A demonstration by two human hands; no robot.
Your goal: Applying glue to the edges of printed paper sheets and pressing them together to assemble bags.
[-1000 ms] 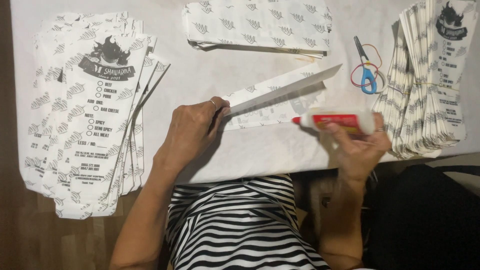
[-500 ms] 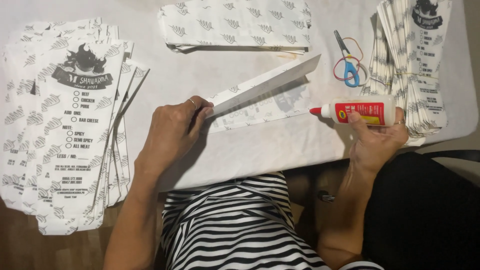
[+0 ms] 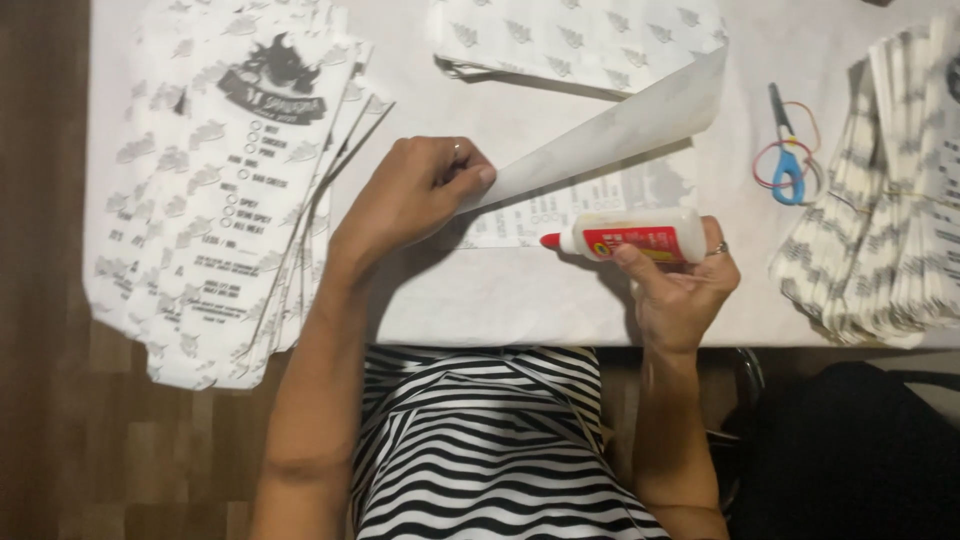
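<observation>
The glue bottle (image 3: pixel 638 238) lies nearly level in the right hand (image 3: pixel 680 290), its long axis running across the bench (image 3: pixel 520 300), red nozzle pointing toward the person's left and just off the edge of the printed paper bag (image 3: pixel 600 190) in the middle. The right grip is wrapped round the bottle's body, thumb on the red label and fingers behind it. The left hand (image 3: pixel 415 195) pinches the near corner of the bag's lifted flap (image 3: pixel 620 130), fingers closed tight on the paper; the flap rises as a long pale wedge, narrow at the fingers and widening toward the far right, where its end overlaps a folded stack of patterned bags (image 3: pixel 570 40) at the bench's far edge. Under the flap the rest of the bag lies flat with its printed side showing.

To the left sits a fanned pile of flat printed bags (image 3: pixel 220 200), hanging over the bench's near edge. To the right lie blue-handled scissors (image 3: pixel 785 160) amid red rubber bands (image 3: pixel 770 165), and beyond them another fanned stack of bags (image 3: pixel 890 200). Nothing lies between the nozzle and the bag.

Compared with half a second ago, the bottle has come in from the right-hand stack toward the middle, and the flap stands a bit steeper.
</observation>
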